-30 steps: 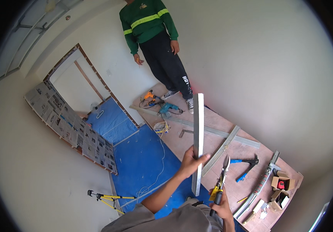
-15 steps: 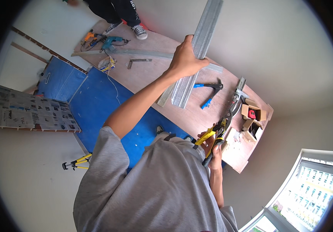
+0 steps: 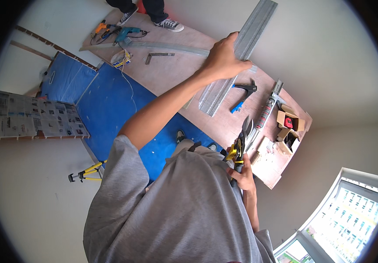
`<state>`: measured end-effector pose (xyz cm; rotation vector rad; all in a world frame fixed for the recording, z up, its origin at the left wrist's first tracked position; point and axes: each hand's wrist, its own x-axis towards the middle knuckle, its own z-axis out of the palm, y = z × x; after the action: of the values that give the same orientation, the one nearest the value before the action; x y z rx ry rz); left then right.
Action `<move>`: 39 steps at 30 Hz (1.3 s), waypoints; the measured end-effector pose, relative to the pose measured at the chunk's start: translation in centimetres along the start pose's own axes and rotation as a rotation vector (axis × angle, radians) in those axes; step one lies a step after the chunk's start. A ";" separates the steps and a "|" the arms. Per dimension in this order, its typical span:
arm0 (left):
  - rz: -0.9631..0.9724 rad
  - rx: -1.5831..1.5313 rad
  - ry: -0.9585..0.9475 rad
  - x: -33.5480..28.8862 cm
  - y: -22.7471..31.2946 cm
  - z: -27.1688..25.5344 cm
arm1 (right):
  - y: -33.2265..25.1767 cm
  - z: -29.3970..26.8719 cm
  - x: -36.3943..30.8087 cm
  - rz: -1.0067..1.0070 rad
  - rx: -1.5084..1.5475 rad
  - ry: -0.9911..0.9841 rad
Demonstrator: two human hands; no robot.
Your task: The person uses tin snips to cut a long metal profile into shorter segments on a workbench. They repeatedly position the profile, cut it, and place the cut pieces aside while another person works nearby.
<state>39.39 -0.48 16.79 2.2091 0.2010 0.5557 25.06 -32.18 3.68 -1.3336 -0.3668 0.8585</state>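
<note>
Over the tabletop (image 3: 171,72), the left hand (image 3: 225,60) had its grip clamped on a tilted channel (image 3: 255,30); the right hand (image 3: 244,177) gripped snips (image 3: 241,142). A slackened left grip could have dropped the channel onto the riveter (image 3: 248,88).

From the left side of the grey shirt (image 3: 184,210), the left forearm (image 3: 158,107) stretches well out ahead, slanting rightward, the left hand (image 3: 222,59) clasped firmly with its thumb pointing right. The right forearm (image 3: 251,208) runs close along the shirt's right side, the right hand (image 3: 244,177) just beside it, fingers curled in a grip.
</note>
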 end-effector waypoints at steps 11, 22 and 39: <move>-0.115 0.010 -0.049 -1.8 1.1 -2.2 | -0.1 2.0 1.2 0.010 -0.029 -0.123; -0.483 -0.240 -0.322 -17.1 -10.8 0.0 | 2.5 5.3 -1.0 0.122 0.229 0.069; -0.738 -0.552 -0.452 -43.0 -21.7 -15.9 | 16.4 21.7 2.0 0.027 0.570 0.140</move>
<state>-5.20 10.62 -4.77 1.5126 0.5194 -0.2743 6.12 -15.79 -7.15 -0.8604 0.0136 0.8080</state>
